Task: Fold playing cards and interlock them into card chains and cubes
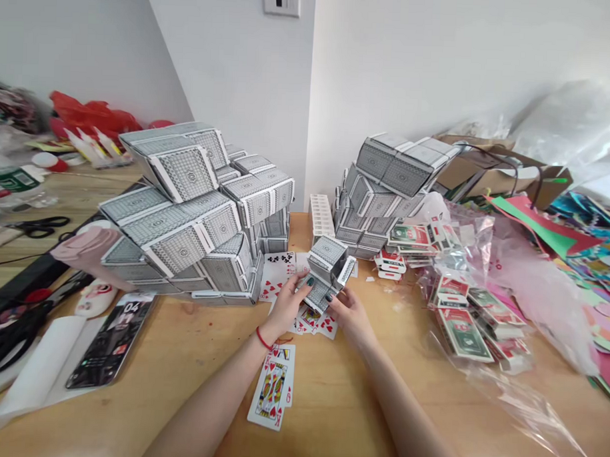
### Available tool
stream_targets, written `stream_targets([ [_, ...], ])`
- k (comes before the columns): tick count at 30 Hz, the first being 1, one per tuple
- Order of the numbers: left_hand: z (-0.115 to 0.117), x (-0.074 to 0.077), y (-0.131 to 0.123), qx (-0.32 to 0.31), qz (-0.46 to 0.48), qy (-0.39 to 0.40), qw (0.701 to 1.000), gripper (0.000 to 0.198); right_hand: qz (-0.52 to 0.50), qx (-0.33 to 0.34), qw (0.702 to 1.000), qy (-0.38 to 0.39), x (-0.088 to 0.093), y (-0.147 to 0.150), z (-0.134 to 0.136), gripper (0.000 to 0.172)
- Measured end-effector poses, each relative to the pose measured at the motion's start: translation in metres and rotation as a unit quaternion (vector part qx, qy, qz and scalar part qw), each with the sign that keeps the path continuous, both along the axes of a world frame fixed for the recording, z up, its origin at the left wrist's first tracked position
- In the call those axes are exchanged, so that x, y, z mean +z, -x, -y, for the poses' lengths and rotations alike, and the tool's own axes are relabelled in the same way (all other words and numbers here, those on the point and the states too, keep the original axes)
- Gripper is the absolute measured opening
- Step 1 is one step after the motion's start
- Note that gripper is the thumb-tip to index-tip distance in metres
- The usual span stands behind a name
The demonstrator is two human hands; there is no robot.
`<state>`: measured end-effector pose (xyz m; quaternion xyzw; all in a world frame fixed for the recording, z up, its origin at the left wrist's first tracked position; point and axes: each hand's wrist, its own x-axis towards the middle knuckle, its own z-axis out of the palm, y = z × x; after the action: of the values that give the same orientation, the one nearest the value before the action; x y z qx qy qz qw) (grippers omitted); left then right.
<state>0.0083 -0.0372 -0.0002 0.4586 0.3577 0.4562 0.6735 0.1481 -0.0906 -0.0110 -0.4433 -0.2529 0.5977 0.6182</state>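
A small grey-patterned structure of folded playing cards (pixel 326 257) is held between both hands at the middle of the table. My left hand (pixel 293 300) grips its lower left side, thumb on top. On its lower right side, my right hand (pixel 349 310) has its fingers closed. Under the hands lie loose face-up cards (pixel 326 324), partly covered. Nearer the front edge, a king of hearts (pixel 270 392) overlaps other cards. Stacked grey card blocks (pixel 185 231) rise at the left, and another stack (pixel 402 172) stands at the right.
A phone (pixel 111 342), black scissors (pixel 11 335) and white paper (pixel 45 363) lie at the left. At the right are red and green card boxes (pixel 464 333), clear plastic wrap (pixel 524 396) and coloured paper (pixel 540 223). A white row of cards (pixel 321 216) stands near the wall.
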Motion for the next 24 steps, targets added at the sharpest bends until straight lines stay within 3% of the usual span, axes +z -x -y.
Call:
stream_targets([
  [4,0.008,0.001,0.001,-0.029,0.021,-0.088,0.995,0.068,-0.024,-0.03,0.999,0.015,0.005,0.003,0.0,0.045],
  [6,0.013,0.0,0.001,-0.046,0.0,-0.138,0.989,0.09,-0.044,-0.039,0.998,0.019,0.007,0.004,0.0,0.045],
  [8,0.017,-0.002,0.0,-0.056,-0.03,-0.177,0.982,0.098,-0.057,-0.044,0.997,0.021,0.009,0.004,0.001,0.044],
  [11,0.019,-0.003,-0.001,-0.071,-0.076,-0.197,0.975,0.09,-0.061,-0.049,0.997,0.023,0.01,0.004,0.001,0.044],
  [17,0.015,0.001,0.003,-0.05,-0.169,-0.249,0.952,0.052,-0.058,-0.048,0.997,0.02,0.009,0.004,0.001,0.042],
  [24,0.014,0.005,0.003,-0.038,-0.186,-0.27,0.944,0.043,-0.044,0.001,0.999,0.006,0.012,0.003,0.004,0.058],
])
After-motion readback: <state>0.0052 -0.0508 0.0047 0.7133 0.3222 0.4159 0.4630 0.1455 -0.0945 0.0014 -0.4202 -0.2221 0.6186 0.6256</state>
